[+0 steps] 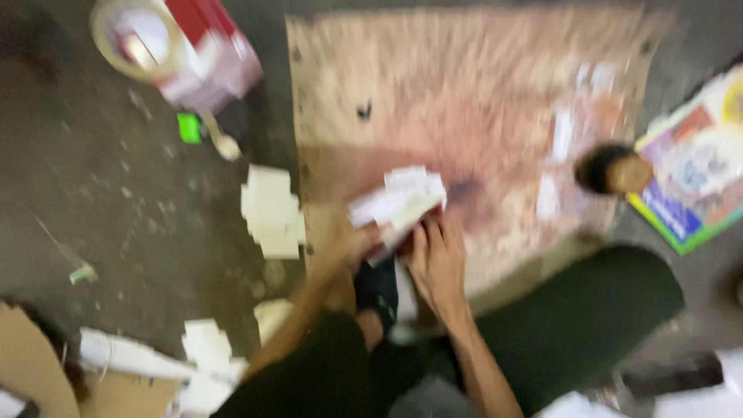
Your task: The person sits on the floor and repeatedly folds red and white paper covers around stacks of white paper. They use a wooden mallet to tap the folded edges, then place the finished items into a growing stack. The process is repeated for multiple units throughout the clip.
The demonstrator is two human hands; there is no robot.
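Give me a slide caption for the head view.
Both hands grip a white paper stack over a stained board.

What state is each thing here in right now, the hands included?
Left hand: gripping the stack of white paper pieces.
Right hand: fingers on the stack's underside.
Stack of white paper pieces: held above the stained wooden board.
Roll of tape: lying on a red and white box.
White paper pile: loose on the floor.

We reach both bare forearms forward and inward from below, so our hands meet close together. Our left hand (pixel 350 246) is curled, fingers closed in a grasp. Our right hand (pixel 438 263) lies just beside it, back upward, fingers extended forward and together.
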